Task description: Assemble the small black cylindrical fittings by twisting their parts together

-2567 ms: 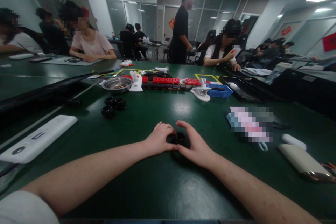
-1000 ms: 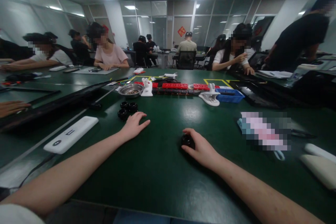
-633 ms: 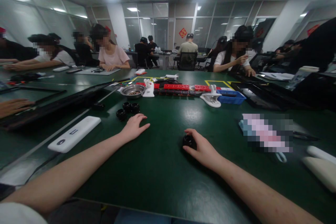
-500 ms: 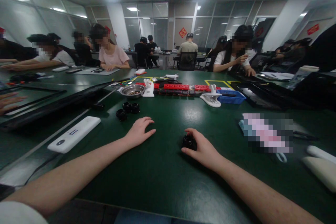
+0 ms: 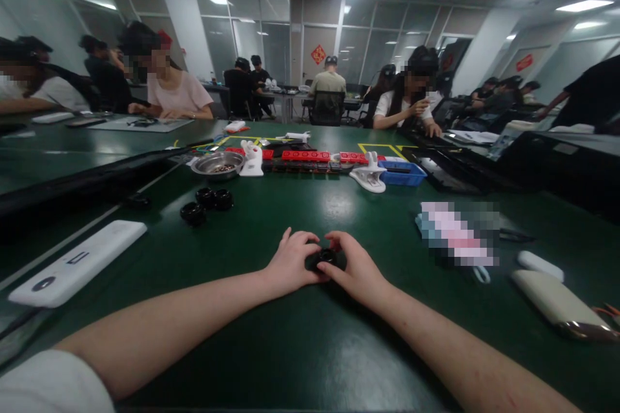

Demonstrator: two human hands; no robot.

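- Right hand (image 5: 362,272): thumb and fingers closed on the black piece (image 5: 326,255), from its right.
- Left hand (image 5: 289,264): fingers curled at the piece's left; contact partly hidden, cannot tell whether it grips.
- Piece: between the hands, near middle of the table (image 5: 271,361); round, with a hollow top.
- Handling (judged): light, stiff, unlikely to crush; gloss suggests slipperiness. Best hold: outer side wall, thumb opposite fingers, top left free.
- Farther left: three similar black pieces (image 5: 206,198), close together.
- Beyond those: metal bowl (image 5: 197,168), small bits inside, too small to identify.
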